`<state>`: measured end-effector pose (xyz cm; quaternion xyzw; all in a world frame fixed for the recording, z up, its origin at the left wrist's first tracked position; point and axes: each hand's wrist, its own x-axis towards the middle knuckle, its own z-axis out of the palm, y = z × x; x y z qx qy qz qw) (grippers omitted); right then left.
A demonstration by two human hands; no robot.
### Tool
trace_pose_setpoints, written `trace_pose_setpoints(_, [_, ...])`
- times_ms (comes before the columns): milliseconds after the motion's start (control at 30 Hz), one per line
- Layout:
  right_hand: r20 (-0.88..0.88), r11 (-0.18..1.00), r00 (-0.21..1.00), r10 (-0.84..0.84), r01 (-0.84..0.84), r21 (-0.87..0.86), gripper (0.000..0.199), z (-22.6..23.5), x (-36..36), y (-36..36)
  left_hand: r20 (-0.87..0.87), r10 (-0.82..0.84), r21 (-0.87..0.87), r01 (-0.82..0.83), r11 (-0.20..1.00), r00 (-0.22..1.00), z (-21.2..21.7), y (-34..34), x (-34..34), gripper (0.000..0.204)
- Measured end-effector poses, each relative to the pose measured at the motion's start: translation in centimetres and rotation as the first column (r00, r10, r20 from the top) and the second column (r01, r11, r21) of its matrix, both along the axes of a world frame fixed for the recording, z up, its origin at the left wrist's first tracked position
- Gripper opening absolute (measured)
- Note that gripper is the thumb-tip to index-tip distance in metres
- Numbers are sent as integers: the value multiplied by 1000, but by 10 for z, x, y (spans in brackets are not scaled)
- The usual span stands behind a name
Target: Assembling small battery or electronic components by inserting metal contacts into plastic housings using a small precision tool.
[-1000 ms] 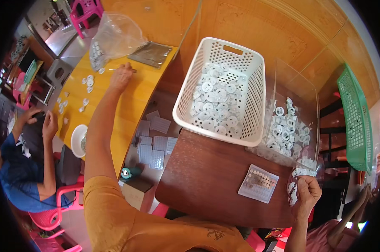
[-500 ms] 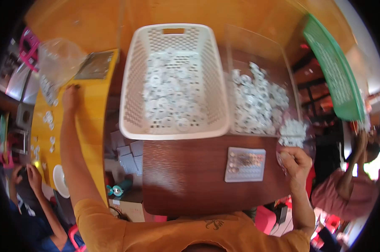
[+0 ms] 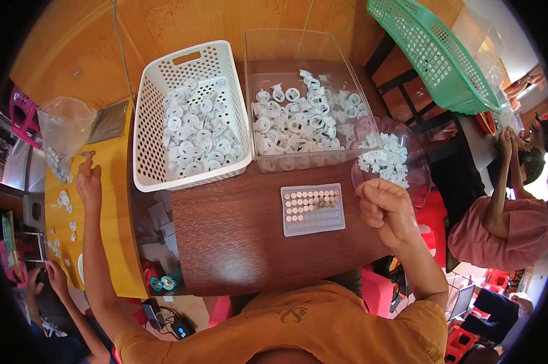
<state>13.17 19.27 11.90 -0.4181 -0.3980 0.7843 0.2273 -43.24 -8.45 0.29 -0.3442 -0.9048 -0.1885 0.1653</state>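
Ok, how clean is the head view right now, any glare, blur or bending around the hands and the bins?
Head view: sharp in the middle, the white basket and clear bin crisp; fisheye bends the table edges toward the dark rim. Bright daylight washes out the right edge. Soft glare on the clear bag beyond the left hand; the right hand holds a see-through dish, its rim faint.

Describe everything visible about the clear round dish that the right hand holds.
The clear round dish looks like thin see-through plastic, shallow, with a low rim. It carries a heap of small white plastic pieces, gathered on its near-left part. The right hand grips its near edge, holding it off the right edge of the brown table. Its far-left rim sits close beside the clear rectangular bin; whether they touch cannot be told. Red stools show through it.
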Motion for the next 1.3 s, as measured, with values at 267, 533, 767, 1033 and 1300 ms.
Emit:
trace_pose_setpoints(267, [-119,966,991,65,-93,-241,13,-34,12,-33,-239,-514,256,563,785,824,129,81,219,24])
trace_pose_setpoints(533, [-185,929,963,194,-241,-282,11,-46,20,-45,-223,-875,-322,815,481,429,153,242,284,9])
trace_pose_setpoints(767, [-235,925,955,182,-248,-288,10,-48,37,-40,130,-844,-813,543,210,520,91,326,276,28])
trace_pose_setpoints(1033, [-290,910,943,162,-257,-327,9,-55,43,-32,233,-823,-800,583,140,518,76,343,271,25])
trace_pose_setpoints(1300, [-298,927,942,151,-240,-289,9,-58,47,-40,185,-658,-687,575,445,730,126,324,291,15])
